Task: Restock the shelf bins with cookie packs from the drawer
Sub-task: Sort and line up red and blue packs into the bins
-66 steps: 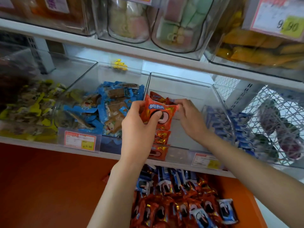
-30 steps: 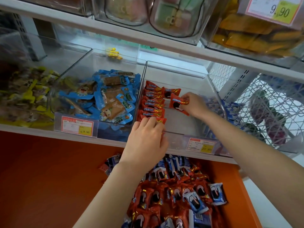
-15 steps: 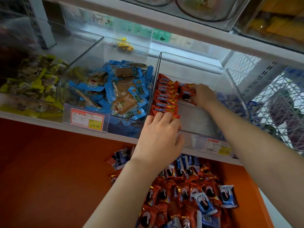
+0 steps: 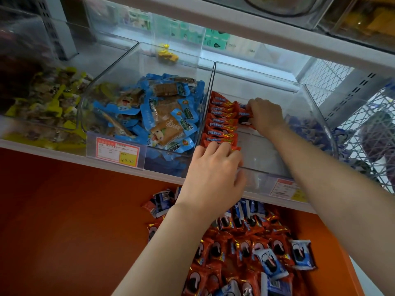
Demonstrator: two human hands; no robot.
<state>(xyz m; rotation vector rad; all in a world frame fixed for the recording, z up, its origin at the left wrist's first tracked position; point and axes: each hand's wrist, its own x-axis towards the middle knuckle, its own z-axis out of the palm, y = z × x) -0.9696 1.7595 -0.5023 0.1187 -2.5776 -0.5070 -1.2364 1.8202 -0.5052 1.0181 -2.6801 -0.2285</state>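
Observation:
A clear shelf bin (image 4: 303, 107) holds a neat row of red cookie packs (image 4: 221, 122) along its left wall. My left hand (image 4: 213, 174) reaches over the bin's front edge, and its fingers press on the nearest pack of that row. My right hand (image 4: 266, 115) is deeper in the bin and pinches a red cookie pack (image 4: 243, 118) that stands beside the row. Below the shelf, the open orange drawer (image 4: 333, 242) is heaped with loose red and blue cookie packs (image 4: 252, 253).
Left of the cookie bin stands a clear bin of blue snack packs (image 4: 158, 112), then a bin of yellow-wrapped snacks (image 4: 47, 103). Price tags (image 4: 117, 151) hang on the shelf front. A white wire basket (image 4: 363, 129) is at the right. Another shelf with bins runs overhead.
The armful of red packs has gone down into a row at the bin's left side. My left hand sank to the row's front end. My right hand set one pack beside the row.

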